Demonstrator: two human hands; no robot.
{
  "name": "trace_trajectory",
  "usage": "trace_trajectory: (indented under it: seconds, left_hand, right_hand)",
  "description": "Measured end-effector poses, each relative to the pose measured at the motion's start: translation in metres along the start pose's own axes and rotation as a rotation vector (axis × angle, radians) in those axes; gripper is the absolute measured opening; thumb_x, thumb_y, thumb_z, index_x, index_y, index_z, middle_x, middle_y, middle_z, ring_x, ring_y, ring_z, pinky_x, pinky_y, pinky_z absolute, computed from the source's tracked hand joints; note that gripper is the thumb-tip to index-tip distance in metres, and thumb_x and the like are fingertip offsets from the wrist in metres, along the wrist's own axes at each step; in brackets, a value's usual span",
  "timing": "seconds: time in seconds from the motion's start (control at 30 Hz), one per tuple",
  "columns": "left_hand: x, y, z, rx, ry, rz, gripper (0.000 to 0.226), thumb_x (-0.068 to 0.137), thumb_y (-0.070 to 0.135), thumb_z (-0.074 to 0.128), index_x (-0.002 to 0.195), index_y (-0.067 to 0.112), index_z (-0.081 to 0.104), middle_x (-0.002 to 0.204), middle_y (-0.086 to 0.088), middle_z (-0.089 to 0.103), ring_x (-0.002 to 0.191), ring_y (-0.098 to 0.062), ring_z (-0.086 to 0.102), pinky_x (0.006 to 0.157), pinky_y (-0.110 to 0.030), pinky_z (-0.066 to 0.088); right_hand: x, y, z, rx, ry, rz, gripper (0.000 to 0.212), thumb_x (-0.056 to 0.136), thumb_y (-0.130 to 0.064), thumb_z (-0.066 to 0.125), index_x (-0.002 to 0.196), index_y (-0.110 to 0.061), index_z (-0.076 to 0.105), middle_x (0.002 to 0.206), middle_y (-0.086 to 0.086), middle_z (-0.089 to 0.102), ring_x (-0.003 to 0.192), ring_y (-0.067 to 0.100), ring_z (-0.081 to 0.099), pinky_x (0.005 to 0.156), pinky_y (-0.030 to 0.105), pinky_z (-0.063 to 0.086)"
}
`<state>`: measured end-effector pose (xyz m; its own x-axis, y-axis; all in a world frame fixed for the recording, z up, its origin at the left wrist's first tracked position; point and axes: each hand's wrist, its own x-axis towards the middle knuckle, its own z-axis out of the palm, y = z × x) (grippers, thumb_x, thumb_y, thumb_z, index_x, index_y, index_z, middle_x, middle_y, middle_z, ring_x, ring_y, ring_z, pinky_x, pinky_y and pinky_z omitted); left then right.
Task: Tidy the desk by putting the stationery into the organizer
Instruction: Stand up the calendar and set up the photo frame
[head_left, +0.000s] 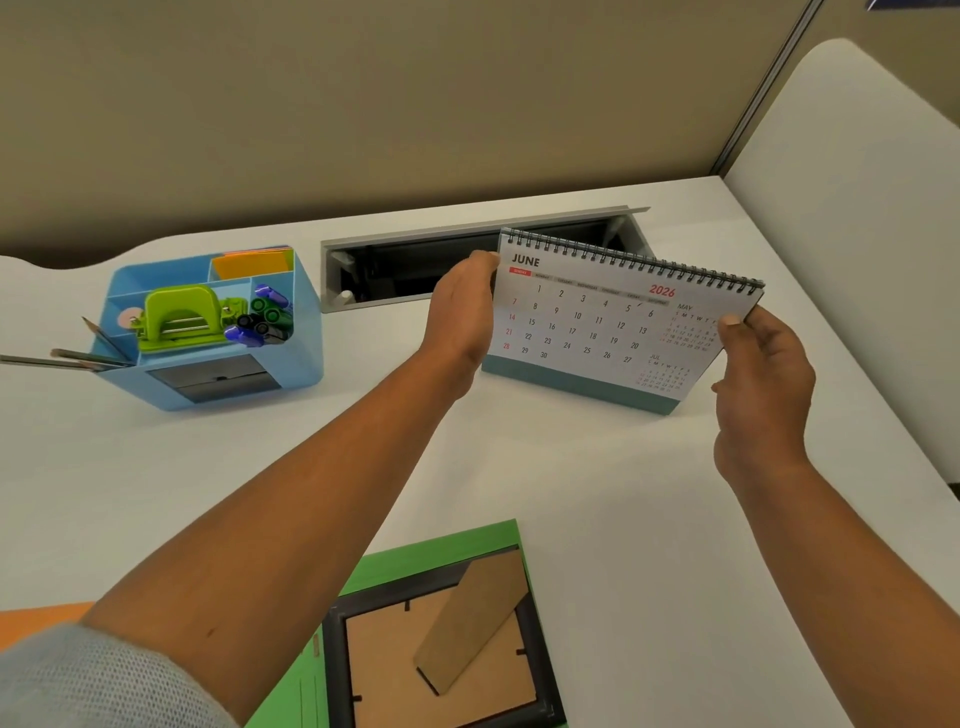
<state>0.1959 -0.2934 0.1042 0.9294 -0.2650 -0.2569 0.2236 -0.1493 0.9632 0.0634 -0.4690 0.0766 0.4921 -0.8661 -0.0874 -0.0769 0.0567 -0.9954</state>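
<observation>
Two-handed, clamping left hand (460, 312) and right hand (761, 364) on edges of white spiral-bound June desk calendar (597, 327), steadying it upright on white surface (571, 493), well right of blue plastic organizer (306, 338) already holding stationery (182, 317).

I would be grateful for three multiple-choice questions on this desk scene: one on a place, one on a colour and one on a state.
1. Where is the green hole punch?
A. in the organizer
B. on the folder
C. in the cable tray

2. What colour is the organizer?
A. orange
B. blue
C. grey

3. How is the calendar held?
A. untouched
B. by one hand
C. by both hands

Answers:
1 A: it sits in one of the organizer's compartments.
2 B: its walls are light blue.
3 C: the left hand grips its left edge and the right hand pinches its right edge.
</observation>
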Motion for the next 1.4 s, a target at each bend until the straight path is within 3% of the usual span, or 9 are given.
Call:
trace_trajectory:
  seconds: [0.1, 0.43, 0.7, 0.83, 0.93, 1.1, 1.2, 1.27, 1.4]
  left_hand:
    - [-0.004, -0.001, 0.0, -0.007, -0.002, -0.006, 0.037, 0.103, 0.026, 0.027, 0.084, 0.031, 0.058, 0.085, 0.018, 0.062, 0.081, -0.003, 0.055, 0.063, -0.016, 0.039]
    - [-0.011, -0.001, 0.004, -0.062, -0.029, -0.002, 0.036, 0.104, 0.028, 0.026, 0.091, 0.038, 0.058, 0.091, 0.021, 0.059, 0.082, 0.001, 0.052, 0.059, -0.012, 0.033]
    - [-0.011, -0.007, 0.01, -0.033, -0.027, 0.0, 0.036, 0.104, 0.027, 0.027, 0.114, 0.024, 0.062, 0.099, 0.019, 0.06, 0.087, 0.001, 0.051, 0.061, -0.016, 0.033]
    - [-0.012, -0.008, 0.007, 0.006, -0.033, 0.004, 0.035, 0.104, 0.027, 0.027, 0.117, 0.024, 0.061, 0.096, 0.023, 0.058, 0.084, 0.003, 0.049, 0.056, -0.012, 0.037]
    - [-0.014, -0.007, 0.006, -0.006, -0.052, -0.015, 0.03, 0.105, 0.026, 0.028, 0.096, 0.035, 0.055, 0.088, 0.028, 0.05, 0.078, 0.005, 0.045, 0.056, -0.011, 0.035]
    - [-0.018, -0.008, 0.006, -0.022, -0.049, -0.021, 0.03, 0.105, 0.026, 0.027, 0.084, 0.038, 0.045, 0.086, 0.025, 0.048, 0.078, 0.002, 0.043, 0.057, -0.015, 0.034]
    - [-0.025, -0.007, 0.002, 0.028, -0.021, -0.017, 0.021, 0.106, 0.028, 0.028, 0.112, 0.038, 0.046, 0.094, 0.028, 0.041, 0.075, 0.003, 0.04, 0.057, -0.01, 0.032]
    - [-0.029, -0.011, -0.003, 0.076, -0.003, 0.014, 0.038, 0.106, 0.03, 0.028, 0.144, 0.03, 0.033, 0.12, 0.018, 0.044, 0.091, 0.002, 0.041, 0.075, -0.016, 0.035]
    - [-0.039, -0.032, -0.019, 0.24, 0.065, 0.063, 0.047, 0.105, 0.034, 0.031, 0.151, 0.028, 0.025, 0.159, 0.006, 0.026, 0.141, -0.013, 0.028, 0.106, -0.03, 0.028]
  right_hand:
    - [-0.002, 0.001, 0.0, 0.009, -0.005, -0.003, 0.026, 0.097, -0.023, 0.053, 0.123, -0.018, 0.059, 0.104, -0.016, 0.065, 0.073, -0.02, 0.058, 0.056, 0.005, 0.044]
    - [-0.004, 0.003, 0.0, 0.031, 0.008, 0.001, 0.028, 0.098, -0.022, 0.053, 0.124, -0.015, 0.057, 0.106, -0.012, 0.065, 0.076, -0.018, 0.059, 0.058, 0.005, 0.045]
    - [-0.008, 0.0, 0.002, 0.018, 0.013, 0.031, 0.034, 0.096, -0.019, 0.057, 0.129, -0.014, 0.052, 0.068, -0.041, 0.061, 0.069, -0.021, 0.058, 0.056, 0.004, 0.045]
    - [-0.007, 0.003, 0.0, 0.023, 0.025, 0.007, 0.034, 0.095, -0.019, 0.059, 0.129, -0.014, 0.053, 0.082, -0.028, 0.063, 0.072, -0.021, 0.059, 0.058, 0.004, 0.046]
    - [-0.006, 0.006, -0.003, 0.011, 0.016, -0.013, 0.036, 0.094, -0.019, 0.061, 0.129, -0.016, 0.054, 0.102, -0.022, 0.063, 0.08, -0.017, 0.06, 0.06, 0.004, 0.046]
    - [-0.008, 0.009, -0.005, -0.025, 0.015, -0.029, 0.043, 0.092, -0.023, 0.064, 0.133, -0.02, 0.05, 0.131, -0.011, 0.055, 0.115, 0.005, 0.055, 0.067, 0.008, 0.048]
    - [-0.009, 0.008, -0.007, -0.025, 0.037, -0.024, 0.049, 0.09, -0.026, 0.066, 0.136, -0.022, 0.046, 0.135, -0.011, 0.048, 0.124, 0.01, 0.05, 0.079, 0.014, 0.044]
    - [-0.01, 0.008, -0.008, -0.023, 0.041, -0.015, 0.052, 0.09, -0.027, 0.066, 0.138, -0.022, 0.043, 0.137, -0.011, 0.046, 0.125, 0.01, 0.048, 0.077, 0.012, 0.041]
    - [-0.018, 0.008, -0.01, -0.037, 0.035, -0.009, 0.055, 0.091, -0.029, 0.065, 0.14, -0.022, 0.041, 0.141, -0.009, 0.044, 0.125, 0.009, 0.047, 0.074, 0.01, 0.038]
